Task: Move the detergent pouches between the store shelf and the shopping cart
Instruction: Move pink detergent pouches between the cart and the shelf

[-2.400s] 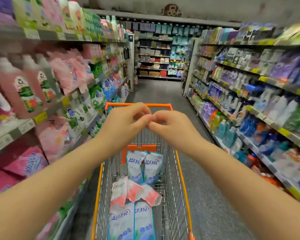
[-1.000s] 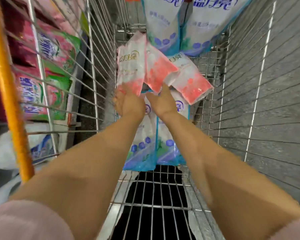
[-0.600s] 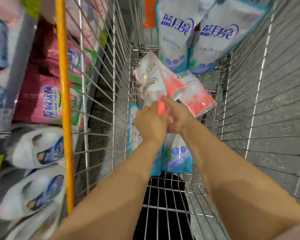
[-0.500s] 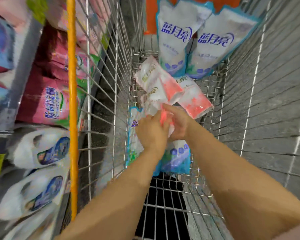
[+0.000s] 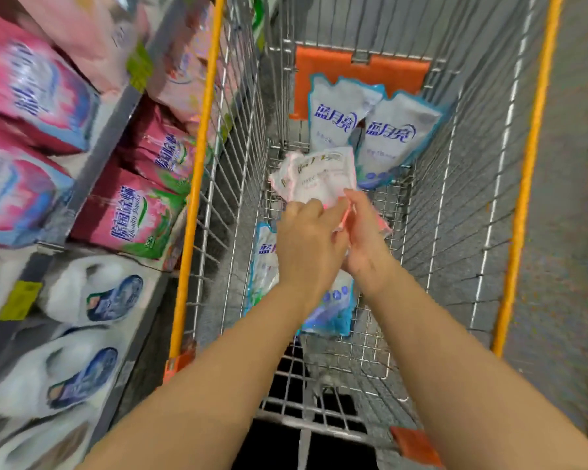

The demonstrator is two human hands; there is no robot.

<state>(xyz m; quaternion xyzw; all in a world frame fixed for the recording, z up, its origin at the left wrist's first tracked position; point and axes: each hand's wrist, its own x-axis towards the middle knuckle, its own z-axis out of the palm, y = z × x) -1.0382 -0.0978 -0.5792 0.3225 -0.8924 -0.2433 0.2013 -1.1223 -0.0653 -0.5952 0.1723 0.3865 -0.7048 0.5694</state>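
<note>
Down the left side of my cart runs the store shelf (image 5: 99, 157), stacked with pink and white bags (image 5: 129, 215) that I am not touching. My shopping cart (image 5: 526, 184) stands just beside it, and both my arms reach forward and down into its basket. Two blue detergent pouches (image 5: 333, 117) lean upright against the far end. More blue pouches (image 5: 267, 259) lie flat on the wire floor (image 5: 392, 201) near the middle, partly under my wrists.

Half a second ago the pink detergent pouches (image 5: 316, 178) lay fanned out over the flat ones. Now they are bunched together, with their upper ends pointing towards the far end and lifted off the floor. I take that to mean the lift out of the cart has begun, with the shelf as the likely place for them.

My left hand (image 5: 306, 242) is curled round the lower end of the bunch, back of the hand up. My right hand (image 5: 364, 239) meets it from the right, thumb and fingers pinching the same end. A pink edge shows just past my right hand, and I cannot tell whether it belongs to the held bunch
</note>
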